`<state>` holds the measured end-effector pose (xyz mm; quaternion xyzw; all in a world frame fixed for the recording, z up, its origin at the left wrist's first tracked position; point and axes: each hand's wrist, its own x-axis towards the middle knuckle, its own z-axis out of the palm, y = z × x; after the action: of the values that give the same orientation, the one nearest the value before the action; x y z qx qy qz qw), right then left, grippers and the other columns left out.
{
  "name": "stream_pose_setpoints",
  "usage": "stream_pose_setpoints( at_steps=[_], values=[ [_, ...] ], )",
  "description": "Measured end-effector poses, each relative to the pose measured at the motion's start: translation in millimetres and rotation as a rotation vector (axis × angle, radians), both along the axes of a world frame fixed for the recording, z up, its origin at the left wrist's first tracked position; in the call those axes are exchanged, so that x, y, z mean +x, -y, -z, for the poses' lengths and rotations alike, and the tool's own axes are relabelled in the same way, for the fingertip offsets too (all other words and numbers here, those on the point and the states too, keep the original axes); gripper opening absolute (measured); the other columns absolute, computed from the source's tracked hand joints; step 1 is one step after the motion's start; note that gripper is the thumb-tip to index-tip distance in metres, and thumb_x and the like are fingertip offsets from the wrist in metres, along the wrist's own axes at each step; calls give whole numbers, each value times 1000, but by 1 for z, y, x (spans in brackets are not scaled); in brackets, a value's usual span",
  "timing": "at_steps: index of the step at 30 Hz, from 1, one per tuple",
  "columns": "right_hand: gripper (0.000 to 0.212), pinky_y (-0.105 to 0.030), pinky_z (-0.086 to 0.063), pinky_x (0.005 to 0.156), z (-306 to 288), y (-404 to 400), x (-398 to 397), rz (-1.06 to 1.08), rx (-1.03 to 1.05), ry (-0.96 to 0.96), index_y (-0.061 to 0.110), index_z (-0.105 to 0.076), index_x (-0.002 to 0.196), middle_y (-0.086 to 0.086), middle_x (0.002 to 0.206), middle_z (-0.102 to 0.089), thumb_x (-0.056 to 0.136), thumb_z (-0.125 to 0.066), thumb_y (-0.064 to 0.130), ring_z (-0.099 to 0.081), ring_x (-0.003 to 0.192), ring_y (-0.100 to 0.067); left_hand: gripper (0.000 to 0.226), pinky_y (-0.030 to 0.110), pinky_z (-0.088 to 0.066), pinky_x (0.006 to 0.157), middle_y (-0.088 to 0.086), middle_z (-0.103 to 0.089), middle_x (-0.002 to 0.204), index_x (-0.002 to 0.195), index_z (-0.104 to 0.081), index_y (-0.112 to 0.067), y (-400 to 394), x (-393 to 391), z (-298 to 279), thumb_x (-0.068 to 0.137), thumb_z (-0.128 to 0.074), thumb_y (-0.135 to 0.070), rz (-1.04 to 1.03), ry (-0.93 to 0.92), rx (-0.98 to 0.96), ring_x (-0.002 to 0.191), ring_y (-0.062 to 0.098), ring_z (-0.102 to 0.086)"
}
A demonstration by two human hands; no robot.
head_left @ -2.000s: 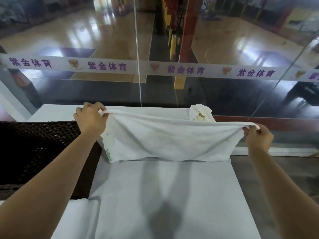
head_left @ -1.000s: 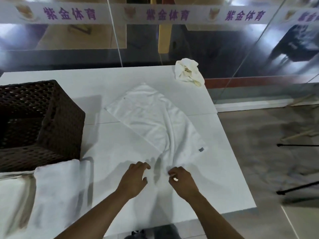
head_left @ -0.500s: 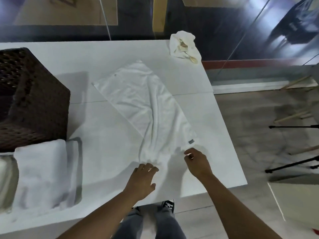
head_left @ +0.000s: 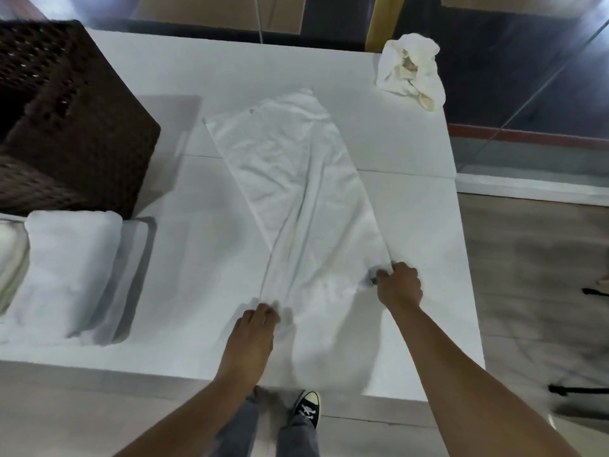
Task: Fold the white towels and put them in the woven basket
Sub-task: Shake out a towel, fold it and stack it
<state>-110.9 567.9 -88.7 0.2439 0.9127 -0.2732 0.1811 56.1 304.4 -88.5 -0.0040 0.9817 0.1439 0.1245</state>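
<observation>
A white towel (head_left: 296, 192) lies spread slantwise on the white table (head_left: 197, 275), with a long crease down its middle. My left hand (head_left: 255, 328) pinches its near left corner. My right hand (head_left: 398, 285) grips the near right corner, where a small dark label sits. The dark brown woven basket (head_left: 75, 127) stands at the table's far left. A folded white towel (head_left: 66, 272) lies in front of the basket. A crumpled white cloth (head_left: 412, 74) sits at the far right corner.
The table's near edge runs just below my hands, and its right edge lies close to my right hand. Glass panels stand behind the table. Dark tripod legs (head_left: 580, 387) rest on the floor at the right. My shoe (head_left: 308, 407) shows below the table.
The towel went from hanging stretched between my hands to lying on the table. My hands have moved apart along its near edge, the right one out to the labelled corner.
</observation>
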Motion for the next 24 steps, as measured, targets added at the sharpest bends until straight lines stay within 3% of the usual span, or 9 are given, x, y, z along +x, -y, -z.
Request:
stream_pose_setpoints(
  at_steps=[4,6,9,13,15,20,22,24],
  values=[
    [32,-38,-47,91,-9,-19,33,108,-186,-50,10,-61,125,-11,118,-68,95,-59,22,-62,108,-34,38,35,-53,63,1,-63,88,90,-71,-15,-10,15,-4,58,-92,-9,-4,-18,-105,69,21,-63],
    [28,-33,-47,77,-17,-34,55,186,-247,-38,12,-64,120,-11,109,-70,92,-63,20,-64,99,-32,54,38,-54,73,-1,-65,101,103,-69,-18,-12,29,-9,55,-93,-29,-21,13,-101,82,21,-67],
    [24,-33,-52,71,-24,-50,93,245,-302,0,18,-62,112,-10,102,-72,89,-66,18,-69,90,-30,82,42,-55,80,3,-65,110,121,-64,-18,-15,51,-13,49,-91,-46,1,107,-143,91,25,-67],
    [24,-29,-49,57,-33,-55,145,251,-367,23,16,-61,115,-7,94,-71,91,-63,14,-71,77,-27,84,43,-55,77,3,-65,101,118,-65,-17,-10,81,-13,39,-94,-20,43,151,-200,84,28,-67],
    [25,-28,-47,55,-35,-52,166,255,-426,2,17,-59,117,-7,91,-72,93,-61,11,-71,71,-25,78,42,-54,74,2,-66,97,112,-67,-16,-3,95,-11,37,-89,-7,52,128,-215,81,28,-66],
    [36,-36,-52,63,-48,-40,198,269,-563,-60,29,-50,126,-16,82,-69,99,-57,7,-63,58,-23,50,35,-54,62,-4,-64,82,89,-66,-20,13,119,-27,45,-88,-8,-11,106,-152,70,20,-64],
    [42,-39,-53,65,-59,-34,203,258,-579,-89,38,-48,126,-14,80,-70,99,-56,6,-62,58,-23,35,29,-51,70,-8,-63,85,89,-59,-25,18,124,-41,66,-82,-11,-76,138,-58,78,15,-62],
    [40,-42,-55,66,-71,-30,208,221,-578,-113,36,-55,119,-12,76,-69,97,-55,4,-62,57,-22,13,24,-44,80,-9,-62,98,99,-57,-27,21,130,-55,90,-61,-17,-142,129,8,95,12,-56]
  ],
)
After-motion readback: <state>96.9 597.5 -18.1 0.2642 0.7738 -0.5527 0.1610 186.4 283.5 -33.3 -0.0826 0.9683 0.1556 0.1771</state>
